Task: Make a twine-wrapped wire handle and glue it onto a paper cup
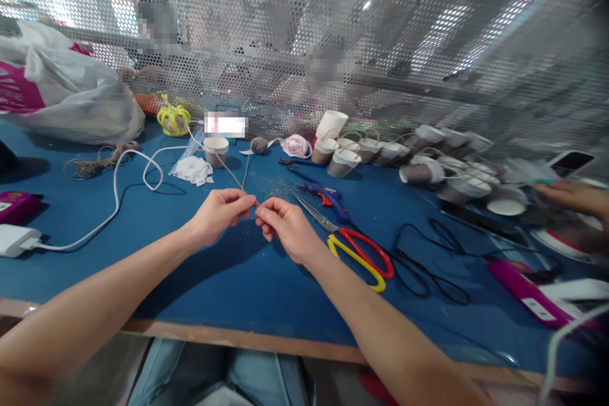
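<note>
My left hand (219, 216) pinches a thin grey cord (245, 170) between thumb and fingers. My right hand (288, 226) is closed at the cord's end, its fingertips nearly meeting those of the left just above the table. From my fingers one strand runs up toward a small grey ball of cord (259, 145). Another strand slants left across the front of a paper cup wrapped in grey (215, 158). Scissors with red and yellow handles (354, 244) lie right of my right hand, beside a blue glue gun (328, 198). The exact grip is partly hidden by my fingers.
Several wrapped cups (343, 163) with cord handles stand at the back right. White lace (194, 170), a pink ribbon roll (295, 146), and a yellow cord pumpkin (173, 119) lie behind. Another person's hand (573, 195) is at right. Cables cross both sides.
</note>
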